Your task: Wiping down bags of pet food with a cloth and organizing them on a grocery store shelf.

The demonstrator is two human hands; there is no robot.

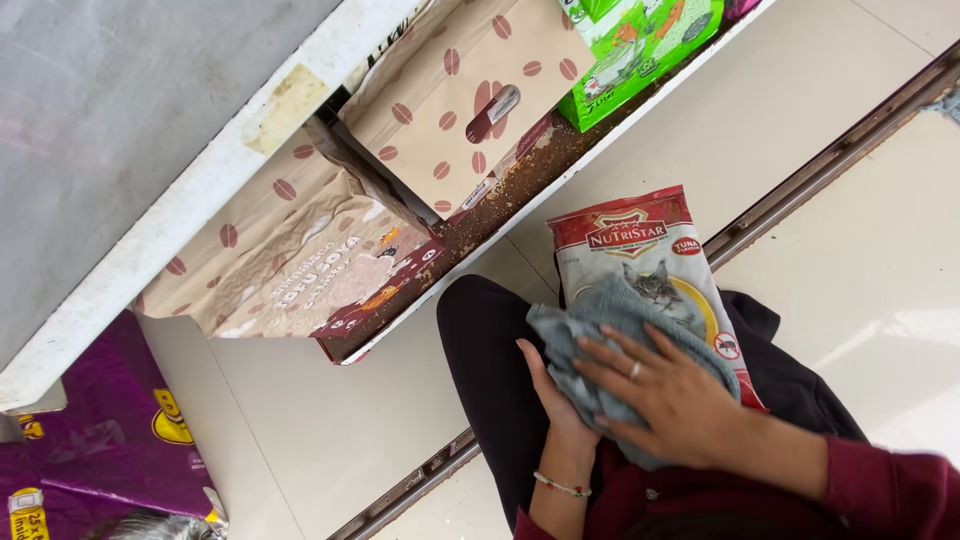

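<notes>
Red-and-silver cat food bag (640, 250) lies on person's lap w/ grey cloth (600, 330) on its lower half, right hand (670, 395) spread flat on cloth, left hand (555, 395) cupped under cloth's edge, beige bean-print bags (470, 90) on low shelf (200, 190) nearby.

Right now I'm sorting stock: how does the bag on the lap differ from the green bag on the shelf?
The red and silver bag lies on the lap, partly under a grey cloth and the right hand; the green bag sits untouched on the shelf, cut off by the frame. Both are printed packets.
</notes>
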